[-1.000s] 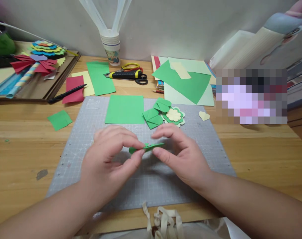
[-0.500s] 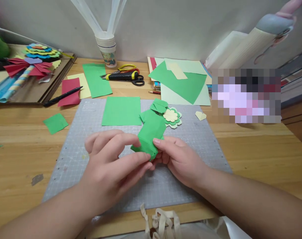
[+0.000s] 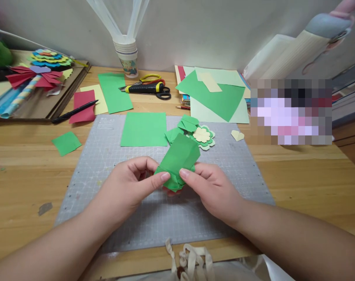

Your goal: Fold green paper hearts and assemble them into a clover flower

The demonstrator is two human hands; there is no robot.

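A folded piece of green paper is held up over the grey cutting mat, its lower end creased into small folds. My left hand pinches its lower left side, thumb on top and fingers hidden underneath. On the lower right, my right hand grips it with the thumb pressed on the front. Just behind lie folded green paper pieces and a layered paper flower in cream and green. A flat green square lies at the mat's back edge.
Behind the mat are a utility knife, scissors, stacked paper cups and green sheets. At left lie a black pen, red paper and a green scrap. A cream paper heart sits right.
My left hand has shifted from fingers spread over the paper's lower folds to a pinch on its left side. The right hand keeps its hold. The paper's upper end has tipped slightly right.
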